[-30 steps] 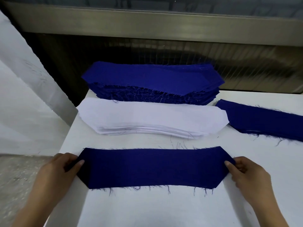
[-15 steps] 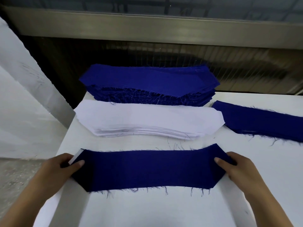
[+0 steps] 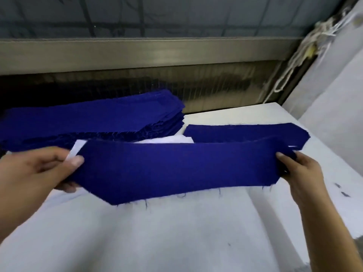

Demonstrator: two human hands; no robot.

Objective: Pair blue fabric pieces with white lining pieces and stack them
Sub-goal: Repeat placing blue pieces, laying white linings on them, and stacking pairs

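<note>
A long blue fabric piece hangs lifted above the white table, stretched between both hands. A white lining strip peeks out behind its left end. My left hand pinches that left end, thumb on top. My right hand grips the right end. Behind it, at the back left, sits a thick stack of blue pieces. A bit of the white lining stack shows just over the held piece. A separate low pile of blue pieces lies at the back right.
A metal rail and dark mesh panel run along the table's far edge. White cord hangs at the right by a grey wall. The table's right edge drops off near my right wrist. A few dark thread scraps lie there.
Both hands have lifted the blue piece with its lining off the table and carried it rightward toward the right pile. The view has swung to the right.
</note>
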